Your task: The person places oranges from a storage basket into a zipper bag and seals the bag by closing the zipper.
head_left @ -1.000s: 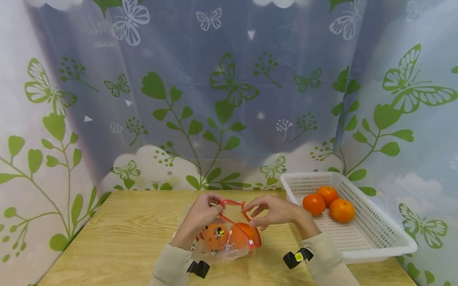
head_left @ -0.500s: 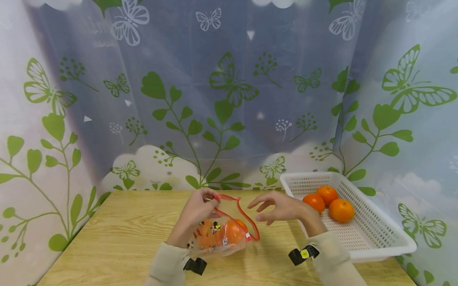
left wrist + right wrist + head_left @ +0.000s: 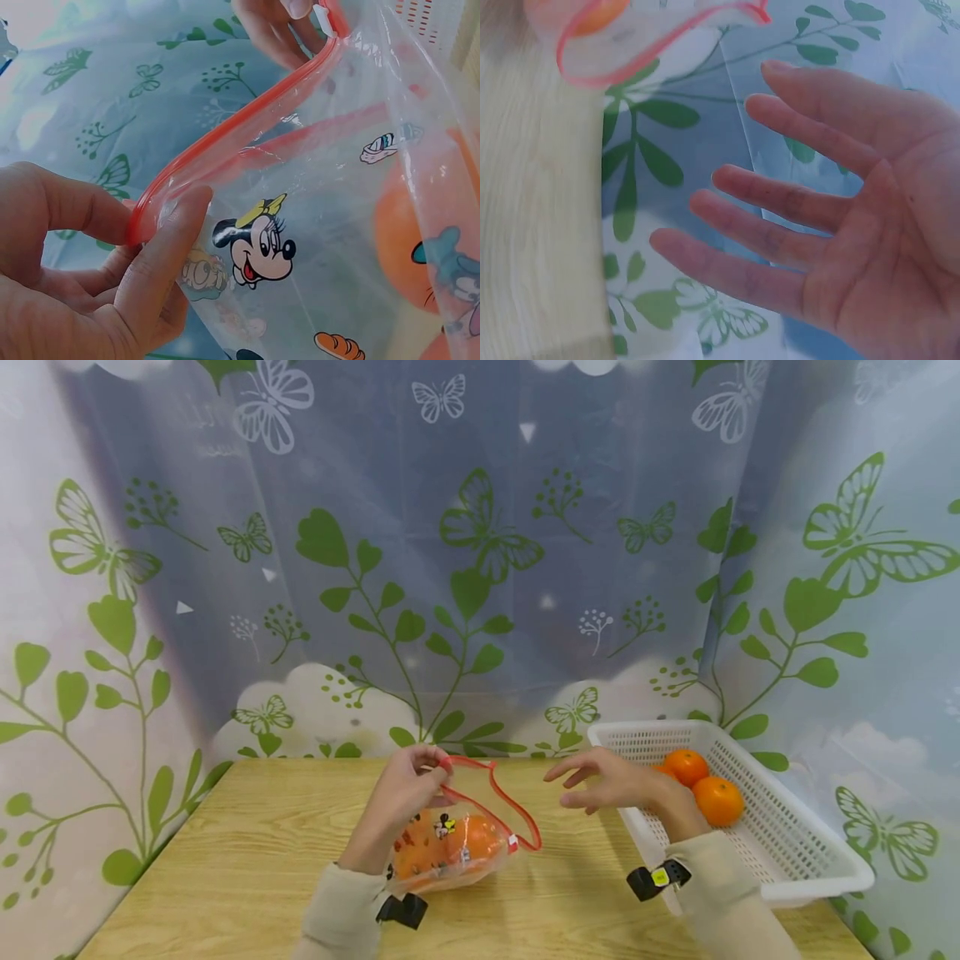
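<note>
- left hand (image 3: 401, 797) pinches unsealed clear bag (image 3: 450, 867) by red rim (image 3: 247, 110), oranges (image 3: 477, 837) inside
- right hand (image 3: 609, 779) spread, grasping nothing
- unbagged oranges (image 3: 718, 802) sit in basket (image 3: 817, 888), bag's three o'clock

Gaping bag (image 3: 444, 824), gap to right hand (image 3: 611, 781), basket (image 3: 795, 843) alongside

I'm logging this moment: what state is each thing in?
Bag: unzipped, mouth gaping
Zip slider: on the zip, untouched
Bagged oranges: unpeeled, seen through plastic
Left hand: pinching the bag's rim
Right hand: empty, fingers parted
Basket: upright, uncovered
Basket oranges: unpeeled, one mostly hidden
Wrist devices: worn
Curtain: hanging, creased
</note>
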Action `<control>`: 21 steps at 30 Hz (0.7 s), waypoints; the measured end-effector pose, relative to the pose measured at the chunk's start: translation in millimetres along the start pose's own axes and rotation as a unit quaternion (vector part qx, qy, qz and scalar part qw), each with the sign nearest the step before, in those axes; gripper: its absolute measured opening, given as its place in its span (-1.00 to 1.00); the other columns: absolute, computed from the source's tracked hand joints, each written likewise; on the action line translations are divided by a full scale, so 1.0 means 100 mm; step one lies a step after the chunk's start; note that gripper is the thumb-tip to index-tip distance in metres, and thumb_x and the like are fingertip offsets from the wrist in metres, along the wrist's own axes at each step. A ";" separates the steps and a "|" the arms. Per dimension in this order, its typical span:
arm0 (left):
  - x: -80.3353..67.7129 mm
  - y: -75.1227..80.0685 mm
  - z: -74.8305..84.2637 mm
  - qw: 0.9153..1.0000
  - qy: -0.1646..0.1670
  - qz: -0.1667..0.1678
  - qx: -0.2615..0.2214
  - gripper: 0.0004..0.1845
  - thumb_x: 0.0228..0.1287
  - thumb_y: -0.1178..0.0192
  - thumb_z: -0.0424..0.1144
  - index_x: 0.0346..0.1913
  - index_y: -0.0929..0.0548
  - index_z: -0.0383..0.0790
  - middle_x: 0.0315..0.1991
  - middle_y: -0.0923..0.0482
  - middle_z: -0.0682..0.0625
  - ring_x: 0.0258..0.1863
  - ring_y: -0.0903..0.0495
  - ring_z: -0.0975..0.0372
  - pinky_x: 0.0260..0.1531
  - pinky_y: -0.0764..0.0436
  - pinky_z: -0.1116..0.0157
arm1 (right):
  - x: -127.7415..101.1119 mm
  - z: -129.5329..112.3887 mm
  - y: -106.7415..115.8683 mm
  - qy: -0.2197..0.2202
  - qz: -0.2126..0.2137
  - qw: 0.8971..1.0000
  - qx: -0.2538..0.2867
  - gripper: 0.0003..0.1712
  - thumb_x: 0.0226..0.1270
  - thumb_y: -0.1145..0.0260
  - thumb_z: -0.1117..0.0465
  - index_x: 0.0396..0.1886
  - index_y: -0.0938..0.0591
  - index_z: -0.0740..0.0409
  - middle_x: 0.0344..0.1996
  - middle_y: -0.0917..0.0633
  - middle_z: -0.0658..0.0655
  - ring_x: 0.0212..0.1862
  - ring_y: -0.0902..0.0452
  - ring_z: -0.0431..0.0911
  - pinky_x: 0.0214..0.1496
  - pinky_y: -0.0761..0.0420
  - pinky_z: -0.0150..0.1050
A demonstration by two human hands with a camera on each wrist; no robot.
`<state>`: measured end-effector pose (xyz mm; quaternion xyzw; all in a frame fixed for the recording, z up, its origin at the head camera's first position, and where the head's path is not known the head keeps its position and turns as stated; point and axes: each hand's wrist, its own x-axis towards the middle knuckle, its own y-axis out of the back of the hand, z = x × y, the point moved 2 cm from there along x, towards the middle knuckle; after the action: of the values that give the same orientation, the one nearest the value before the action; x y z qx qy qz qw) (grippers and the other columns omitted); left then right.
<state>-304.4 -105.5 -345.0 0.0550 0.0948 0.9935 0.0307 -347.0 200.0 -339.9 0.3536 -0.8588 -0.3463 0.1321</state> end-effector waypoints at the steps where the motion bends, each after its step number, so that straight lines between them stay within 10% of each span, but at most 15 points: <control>1: 0.00 0.00 0.00 1.000 0.001 0.001 -0.002 -0.89 0.48 -0.09 -0.44 -0.05 -0.60 -0.34 -0.12 -0.57 -0.22 -0.34 -0.65 0.13 -0.25 -0.82 0.17 | -0.02 0.00 0.03 -0.005 0.000 1.000 -0.001 -0.52 0.47 -0.35 0.15 0.31 -0.61 0.21 0.40 -0.49 0.41 0.34 -0.48 0.39 -0.09 -0.83 -0.03; 21: -0.02 -0.04 0.00 1.000 -0.009 -0.014 -0.003 -0.89 0.48 -0.09 -0.44 -0.06 -0.60 -0.34 -0.11 -0.58 -0.24 -0.32 -0.61 0.13 -0.21 -0.83 0.11 | -0.30 0.34 0.56 -0.070 0.023 0.994 -0.085 -0.49 0.47 -0.35 0.13 0.31 -0.59 0.26 0.35 -0.54 0.43 0.28 -0.54 0.40 0.07 -0.76 0.09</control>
<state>-302.5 -101.7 -346.3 0.0628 0.0924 0.9927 0.0452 -370.3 266.3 -325.6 0.2958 -0.8412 -0.4392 0.1095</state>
